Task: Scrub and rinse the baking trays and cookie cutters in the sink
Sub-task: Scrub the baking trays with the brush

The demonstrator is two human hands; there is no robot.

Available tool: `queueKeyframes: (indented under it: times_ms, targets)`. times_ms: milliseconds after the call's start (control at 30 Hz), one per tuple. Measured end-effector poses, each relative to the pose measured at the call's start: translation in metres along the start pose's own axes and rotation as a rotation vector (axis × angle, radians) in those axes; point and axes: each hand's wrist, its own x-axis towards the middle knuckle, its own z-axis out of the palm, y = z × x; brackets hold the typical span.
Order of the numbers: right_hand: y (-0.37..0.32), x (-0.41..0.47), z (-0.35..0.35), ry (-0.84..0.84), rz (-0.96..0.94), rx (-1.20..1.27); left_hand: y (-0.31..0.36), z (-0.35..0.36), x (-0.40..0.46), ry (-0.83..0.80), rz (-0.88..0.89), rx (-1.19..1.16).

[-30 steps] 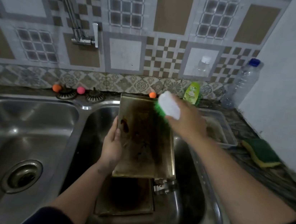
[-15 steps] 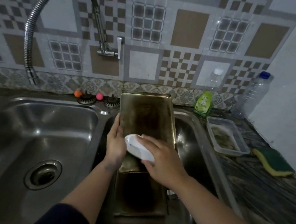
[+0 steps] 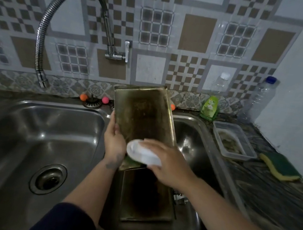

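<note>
The left hand (image 3: 114,143) is gripping a stained tray (image 3: 142,117) while the right hand (image 3: 167,165), clutching a brush (image 3: 142,153), is scrubbing it; another tray (image 3: 147,197) is waiting, rinsing undone.

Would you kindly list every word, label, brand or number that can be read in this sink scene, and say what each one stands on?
No text can be read.
Green dish soap pouch against the patterned wall tiles: it bears a white label, too blurred to read.
Clear plastic bottle with a blue cap: no label visible.
Clear plastic bottle with a white cap: no label visible.
White scrub brush and stained metal baking tray: no markings visible.
</note>
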Motion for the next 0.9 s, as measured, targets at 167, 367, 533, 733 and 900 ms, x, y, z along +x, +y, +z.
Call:
queueKeyframes:
  times_ms: [167, 367, 533, 733, 900]
  targets:
    - [0.028, 0.027, -0.034, 0.151, 0.191, -0.086, 0.008, 0.006, -0.017, -0.096, 0.053, 0.074]
    - [0.033, 0.069, -0.06, 0.18, 0.393, -0.174, 0.012, 0.024, -0.022, -0.081, 0.038, 0.059]
    - [0.025, -0.011, 0.004, 0.068, 0.343, -0.016, 0.009, 0.0, -0.007, 0.038, 0.045, 0.224]
    - [0.024, 0.031, -0.036, 0.277, 0.52, 0.405, 0.024, 0.015, -0.032, 0.004, 0.186, 0.46]
    - [-0.006, 0.082, -0.074, 0.35, 0.666, 0.828, 0.039, 0.048, -0.057, -0.095, 0.27, 0.628]
